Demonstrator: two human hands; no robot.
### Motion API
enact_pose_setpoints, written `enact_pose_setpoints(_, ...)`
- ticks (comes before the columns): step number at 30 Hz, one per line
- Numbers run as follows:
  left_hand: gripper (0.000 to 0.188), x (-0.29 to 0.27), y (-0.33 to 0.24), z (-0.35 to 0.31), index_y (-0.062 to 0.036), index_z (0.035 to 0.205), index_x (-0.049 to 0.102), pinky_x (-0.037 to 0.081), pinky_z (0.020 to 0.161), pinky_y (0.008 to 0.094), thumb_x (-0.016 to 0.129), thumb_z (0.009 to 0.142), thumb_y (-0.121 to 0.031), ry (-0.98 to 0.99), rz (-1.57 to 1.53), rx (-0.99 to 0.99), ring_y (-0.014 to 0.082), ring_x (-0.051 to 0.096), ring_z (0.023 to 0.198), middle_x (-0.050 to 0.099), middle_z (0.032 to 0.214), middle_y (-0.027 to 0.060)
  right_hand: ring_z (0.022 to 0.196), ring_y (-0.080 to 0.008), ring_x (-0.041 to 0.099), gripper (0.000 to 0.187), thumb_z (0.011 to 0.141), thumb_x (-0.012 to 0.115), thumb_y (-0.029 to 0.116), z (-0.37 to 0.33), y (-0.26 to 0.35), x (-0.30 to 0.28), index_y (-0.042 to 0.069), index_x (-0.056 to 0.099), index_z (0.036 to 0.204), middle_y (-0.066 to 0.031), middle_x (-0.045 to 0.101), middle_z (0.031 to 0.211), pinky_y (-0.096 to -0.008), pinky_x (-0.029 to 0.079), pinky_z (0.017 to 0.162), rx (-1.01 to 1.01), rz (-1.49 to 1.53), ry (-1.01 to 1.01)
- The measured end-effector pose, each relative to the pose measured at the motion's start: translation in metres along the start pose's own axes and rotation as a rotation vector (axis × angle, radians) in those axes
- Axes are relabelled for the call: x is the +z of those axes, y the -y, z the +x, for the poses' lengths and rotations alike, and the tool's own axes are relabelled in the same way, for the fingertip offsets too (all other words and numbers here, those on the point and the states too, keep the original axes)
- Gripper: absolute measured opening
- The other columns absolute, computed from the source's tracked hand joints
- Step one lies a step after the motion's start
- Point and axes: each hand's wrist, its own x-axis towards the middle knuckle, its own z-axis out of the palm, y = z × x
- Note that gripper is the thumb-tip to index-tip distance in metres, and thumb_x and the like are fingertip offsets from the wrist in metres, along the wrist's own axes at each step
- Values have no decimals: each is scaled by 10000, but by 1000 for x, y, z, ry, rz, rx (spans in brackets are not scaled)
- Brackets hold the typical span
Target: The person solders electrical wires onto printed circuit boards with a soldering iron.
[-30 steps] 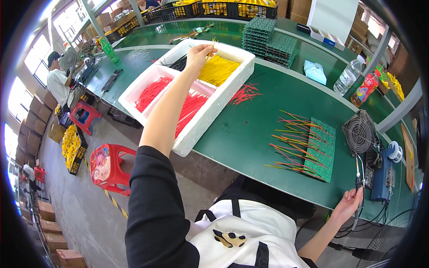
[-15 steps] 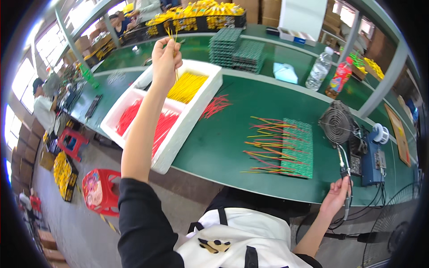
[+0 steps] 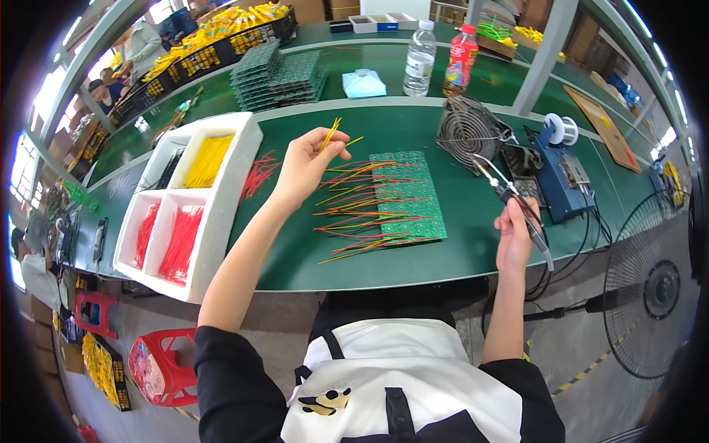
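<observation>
My left hand (image 3: 306, 164) pinches a few yellow wires (image 3: 331, 136) above the bench, just left of a green circuit board panel (image 3: 415, 199). Red and yellow wires (image 3: 347, 215) stick out from the board's left side in several rows. In my right hand (image 3: 515, 232) is a soldering iron (image 3: 509, 193), held like a pen with its tip pointing up and left, right of the board. A white foam box (image 3: 244, 159) at the left holds yellow wires (image 3: 210, 161) and red wires (image 3: 182, 244) in separate compartments. Loose red wires (image 3: 258, 176) lie beside it.
A round-grilled fan (image 3: 464, 134) stands behind the board, beside a blue soldering unit (image 3: 565, 173) with a solder spool (image 3: 561, 130). Behind are stacked circuit boards (image 3: 258, 74), a water bottle (image 3: 420, 59) and a red-labelled bottle (image 3: 461, 62). A floor fan (image 3: 657, 288) stands at right.
My left hand has come from above the foam box to the board with the yellow wires. My right hand has raised the soldering iron beside the board. The view has shifted right.
</observation>
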Motion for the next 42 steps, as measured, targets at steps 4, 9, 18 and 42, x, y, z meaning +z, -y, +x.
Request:
enact_pose_setpoints(4, 185, 22, 51, 43, -13, 949, 649, 424, 552, 237, 579, 846, -150, -26, 410, 111, 85, 559, 603, 675, 758, 34, 528, -53, 423, 129, 843, 612, 109, -4, -17, -7, 40, 503, 850, 2, 466, 619, -219, 411, 511, -34, -51, -51)
enact_pose_setpoints(9, 204, 53, 56, 51, 12, 935, 655, 476, 667, 283, 599, 826, -150, 76, 442, 79, 156, 629, 682, 683, 772, 82, 523, -52, 438, 147, 841, 618, 115, -8, -18, -8, 30, 499, 861, -3, 482, 620, -219, 418, 504, -98, -116, -51)
enact_pose_setpoints(18, 166, 53, 42, 25, 23, 951, 636, 499, 681, 260, 584, 839, -88, 252, 397, 179, 168, 664, 731, 677, 797, 125, 518, -59, 454, 144, 843, 611, 92, -9, -16, -5, 22, 485, 848, -12, 498, 612, -215, 417, 498, -107, -153, -16)
enact_pose_setpoints(42, 165, 41, 15, -5, -25, 1011, 449, 283, 474, 178, 498, 922, -156, 82, -2, -140, 27, 370, 553, 475, 649, -17, 563, -70, 494, 219, 826, 662, 149, -8, -18, 27, 8, 523, 919, -39, 545, 698, -238, 483, 565, 50, -157, -62)
